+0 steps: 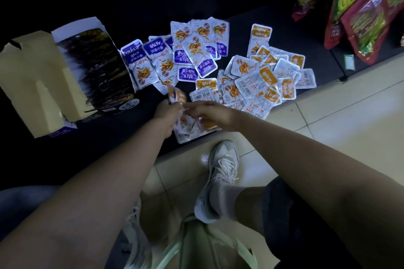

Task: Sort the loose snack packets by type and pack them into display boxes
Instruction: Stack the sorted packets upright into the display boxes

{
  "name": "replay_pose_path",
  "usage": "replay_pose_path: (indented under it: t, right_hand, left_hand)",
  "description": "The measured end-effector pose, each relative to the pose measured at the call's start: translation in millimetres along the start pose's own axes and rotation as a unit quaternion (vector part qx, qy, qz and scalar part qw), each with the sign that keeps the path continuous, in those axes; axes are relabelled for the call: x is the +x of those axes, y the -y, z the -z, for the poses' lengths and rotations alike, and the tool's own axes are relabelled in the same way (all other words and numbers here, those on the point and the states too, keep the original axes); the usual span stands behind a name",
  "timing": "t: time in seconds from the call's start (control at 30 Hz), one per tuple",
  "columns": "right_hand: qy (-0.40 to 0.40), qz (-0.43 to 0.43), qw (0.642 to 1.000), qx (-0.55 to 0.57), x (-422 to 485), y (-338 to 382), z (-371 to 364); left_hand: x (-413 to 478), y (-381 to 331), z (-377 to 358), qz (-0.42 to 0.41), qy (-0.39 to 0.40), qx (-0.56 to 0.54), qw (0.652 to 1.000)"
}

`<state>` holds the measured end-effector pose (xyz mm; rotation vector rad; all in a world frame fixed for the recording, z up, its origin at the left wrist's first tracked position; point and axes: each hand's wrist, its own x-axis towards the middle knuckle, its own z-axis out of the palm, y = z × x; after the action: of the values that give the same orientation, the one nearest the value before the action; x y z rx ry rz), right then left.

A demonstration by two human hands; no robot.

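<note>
Purple-labelled snack packets (pixel 166 54) lie spread on a dark surface at the centre. To their right sits a heap of orange-labelled packets (pixel 264 78). An open display box (pixel 96 67) lies on its side at the left, filled with dark packets, its cardboard flap (pixel 32 85) folded out. My left hand (pixel 167 111) grips a stack of orange packets (pixel 192 124) near the surface's front edge. My right hand (pixel 209 113) reaches into the same stack, fingers curled at its top; a blurred orange packet (pixel 178 96) sticks up between the two hands.
Large red and green snack bags (pixel 360 11) hang or stand at the upper right. The dark surface ends at a tiled floor (pixel 328 116). My shoe (pixel 220 172) and a pale bag (pixel 209 247) are below, close to the edge.
</note>
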<state>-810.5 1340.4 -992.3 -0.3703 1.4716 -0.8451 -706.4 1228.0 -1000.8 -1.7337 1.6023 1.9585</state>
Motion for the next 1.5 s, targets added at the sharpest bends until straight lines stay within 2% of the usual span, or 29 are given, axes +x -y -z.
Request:
replay_pose_path:
  t: [0.07, 0.1, 0.17, 0.2, 0.23, 0.33, 0.43, 0.5, 0.57, 0.7, 0.8, 0.9, 1.0, 1.13, 1.2, 1.37, 1.5]
  right_hand:
    - [-0.07, 0.007, 0.997, -0.018, 5, -3, 4]
    - [-0.132, 0.019, 0.989, -0.071, 7, -4, 6]
    - [-0.282, 0.036, 0.93, -0.234, 8, -8, 12]
    - [-0.338, 0.033, 0.895, -0.288, 8, -9, 14]
    - [-0.364, 0.02, 0.877, -0.313, 7, -10, 15]
    - [-0.324, -0.038, 0.877, -0.353, 11, -16, 5]
    - [-0.299, -0.043, 0.885, -0.353, 16, -18, -8]
    - [-0.288, -0.039, 0.904, -0.313, 18, -15, -11]
    - [-0.289, -0.025, 0.92, -0.263, 21, -10, -9]
    - [-0.323, 0.065, 0.92, -0.211, 13, -5, -2]
    - [-0.257, 0.088, 0.955, -0.12, 5, -4, 1]
    - [-0.185, 0.034, 0.981, -0.035, 3, 2, -3]
    - [-0.149, 0.068, 0.984, -0.064, 1, 6, -7]
    - [-0.178, 0.139, 0.974, 0.005, -4, 21, -15]
    - [-0.18, 0.116, 0.976, 0.024, -3, 29, -18]
    - [-0.109, -0.025, 0.992, 0.054, 9, 24, -33]
    - [-0.089, -0.037, 0.994, 0.044, 14, 12, -57]
  left_hand:
    - [3, 6, 9, -0.012, -0.021, 0.036, 0.999]
    - [3, 9, 12, -0.016, -0.021, 0.051, 0.998]
    - [3, 13, 17, -0.024, -0.018, 0.071, 0.997]
    - [3, 14, 19, -0.023, -0.012, 0.068, 0.997]
    - [1, 16, 21, -0.018, -0.004, 0.06, 0.998]
    - [-1, 22, 29, 0.002, 0.014, 0.051, 0.999]
    - [-2, 28, 40, -0.004, 0.018, 0.06, 0.998]
    - [-3, 31, 48, -0.011, 0.02, 0.068, 0.997]
    - [-2, 36, 56, -0.011, 0.019, 0.076, 0.997]
    - [-2, 45, 69, -0.007, 0.004, 0.074, 0.997]
    - [-9, 45, 75, -0.014, -0.002, 0.07, 0.997]
    - [-14, 43, 78, -0.025, -0.001, 0.074, 0.997]
    - [-19, 39, 81, -0.039, -0.001, 0.08, 0.996]
    - [-23, 37, 85, -0.043, -0.008, 0.072, 0.996]
    - [-28, 36, 87, -0.045, -0.007, 0.046, 0.998]
    - [-36, 38, 91, -0.026, 0.013, -0.025, 0.999]
    - [-46, 42, 84, -0.008, 0.015, -0.114, 0.993]
